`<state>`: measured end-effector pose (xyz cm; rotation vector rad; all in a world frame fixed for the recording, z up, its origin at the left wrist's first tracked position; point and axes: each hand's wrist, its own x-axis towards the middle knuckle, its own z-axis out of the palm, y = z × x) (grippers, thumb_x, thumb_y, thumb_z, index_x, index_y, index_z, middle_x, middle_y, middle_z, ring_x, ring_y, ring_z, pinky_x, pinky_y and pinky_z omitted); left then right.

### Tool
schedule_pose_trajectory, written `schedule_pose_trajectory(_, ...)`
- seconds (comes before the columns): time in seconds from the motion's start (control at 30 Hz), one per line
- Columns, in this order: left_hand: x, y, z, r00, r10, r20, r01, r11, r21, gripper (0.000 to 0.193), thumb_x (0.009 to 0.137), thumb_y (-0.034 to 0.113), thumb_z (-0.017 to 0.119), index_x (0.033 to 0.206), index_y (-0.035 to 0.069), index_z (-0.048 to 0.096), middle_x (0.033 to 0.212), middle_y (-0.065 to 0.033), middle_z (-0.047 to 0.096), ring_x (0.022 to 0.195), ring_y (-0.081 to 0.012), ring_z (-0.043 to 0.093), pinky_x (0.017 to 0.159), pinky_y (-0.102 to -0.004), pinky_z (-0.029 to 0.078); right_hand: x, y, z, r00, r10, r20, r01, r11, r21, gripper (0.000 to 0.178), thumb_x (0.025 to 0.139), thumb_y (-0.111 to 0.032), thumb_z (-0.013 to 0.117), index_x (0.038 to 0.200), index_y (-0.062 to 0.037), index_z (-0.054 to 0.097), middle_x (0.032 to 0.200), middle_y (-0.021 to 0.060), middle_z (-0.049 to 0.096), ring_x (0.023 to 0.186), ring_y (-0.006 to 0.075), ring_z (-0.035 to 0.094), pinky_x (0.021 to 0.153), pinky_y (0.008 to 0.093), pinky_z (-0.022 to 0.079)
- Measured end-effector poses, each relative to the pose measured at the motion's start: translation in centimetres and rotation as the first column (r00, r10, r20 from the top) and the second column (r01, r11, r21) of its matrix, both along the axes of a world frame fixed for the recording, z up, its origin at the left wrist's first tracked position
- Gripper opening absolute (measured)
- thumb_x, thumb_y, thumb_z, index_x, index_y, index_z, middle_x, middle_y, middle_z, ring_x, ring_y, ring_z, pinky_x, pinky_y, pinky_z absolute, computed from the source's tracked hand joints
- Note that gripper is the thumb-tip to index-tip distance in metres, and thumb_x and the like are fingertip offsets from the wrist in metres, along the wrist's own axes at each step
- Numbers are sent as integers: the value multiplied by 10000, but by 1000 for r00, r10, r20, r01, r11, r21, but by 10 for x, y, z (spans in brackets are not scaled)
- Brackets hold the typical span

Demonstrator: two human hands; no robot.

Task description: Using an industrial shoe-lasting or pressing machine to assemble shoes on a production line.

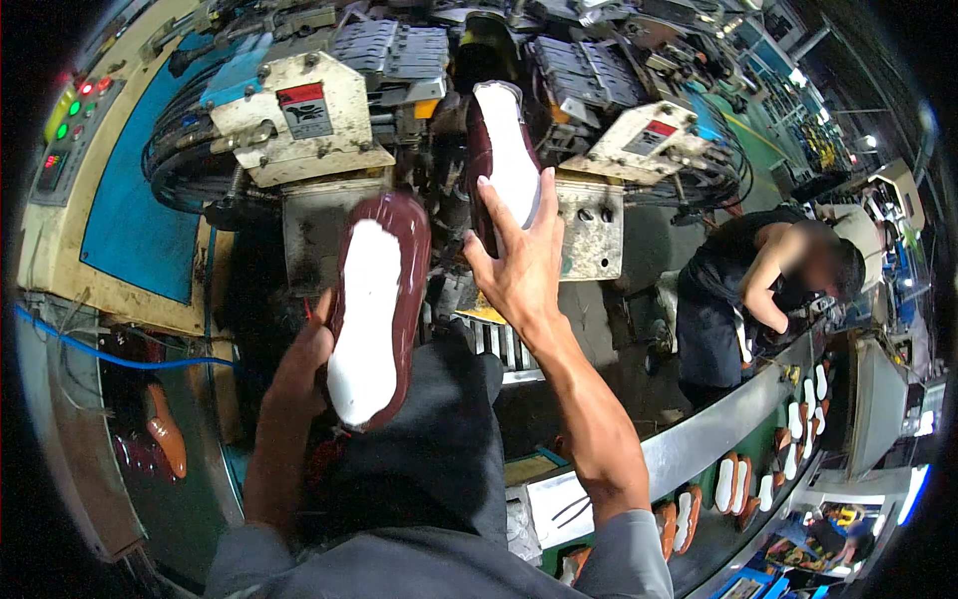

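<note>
My left hand (317,344) is closed around the side of a glossy dark-red shoe upper (416,290). This upper is turned bottom up, with a white insole board (366,319) facing me, and is held in front of the machine. A second dark-red shoe upper (481,150), also bottom up with a white insole, lies in the middle of the machine (329,120). My right hand (524,265) grips its near end, with fingers spread across the white bottom and along both sides. The palm hides part of that end.
A control panel (70,140) with lit buttons stands at the left. Below it, brown and dark-red shoes (165,434) lie on a green surface. To the right, a conveyor (649,444) carries several brown shoes with white bottoms. Another person (733,290) bends over beside it.
</note>
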<state>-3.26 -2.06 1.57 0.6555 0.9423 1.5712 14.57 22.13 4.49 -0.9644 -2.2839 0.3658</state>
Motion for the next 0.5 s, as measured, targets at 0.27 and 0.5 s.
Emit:
schedule_pose_trajectory(0.27, 23, -80, -39, 974, 149, 168, -111, 969, -219, 960, 963, 569, 783, 1704, 168, 322, 1595, -263, 540, 1315, -422, 672, 898, -621, 684, -26, -18, -16, 1000, -14, 25, 15, 999, -44, 770, 890, -216, 838, 1611, -246, 570, 1721, 433, 137, 1400, 664, 421, 1190, 633, 437)
schedule_pose_trajectory(0.5, 45, -110, -64, 960, 166, 228, -102, 958, -269, 856, 1008, 510, 702, 1682, 129, 338, 1501, -222, 602, 1196, -401, 720, 872, -600, 684, -7, -32, -44, 996, 92, 11, -92, 976, 199, 859, 903, -209, 825, 1647, -17, 443, 1692, 505, 125, 1567, 704, 156, 1296, 691, 238)
